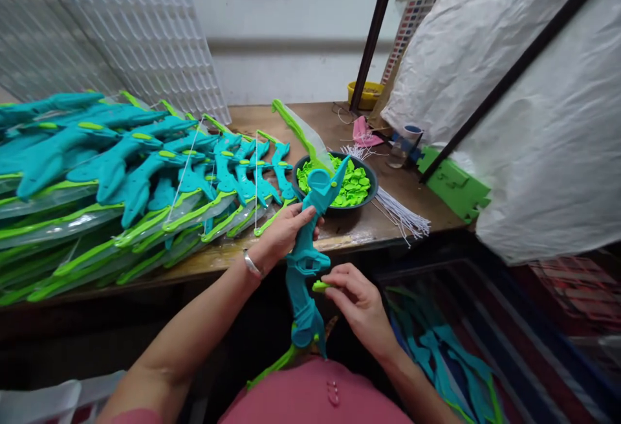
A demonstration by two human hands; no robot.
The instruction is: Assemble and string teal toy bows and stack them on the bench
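Observation:
A teal toy bow (303, 281) stands nearly upright in front of my body, its lower end near my pink shirt. My left hand (290, 228) is wrapped round its upper grip. Between the thumb and fingers of my right hand (356, 301) is a small green plastic piece (320, 286), just right of the bow's middle and apart from it. A green limb with a clear panel (303, 133) rises from the bow's top. Behind the bow, a dark bowl (372, 192) holds many similar green pieces, partly hidden by the bow.
Teal-and-green bows (140, 158) are piled along the left of the wooden table (310, 116). White cords (402, 212) lie right of the bowl, near a clear cup (403, 145) and a green block (453, 184). More bow parts (451, 359) lie low at the right.

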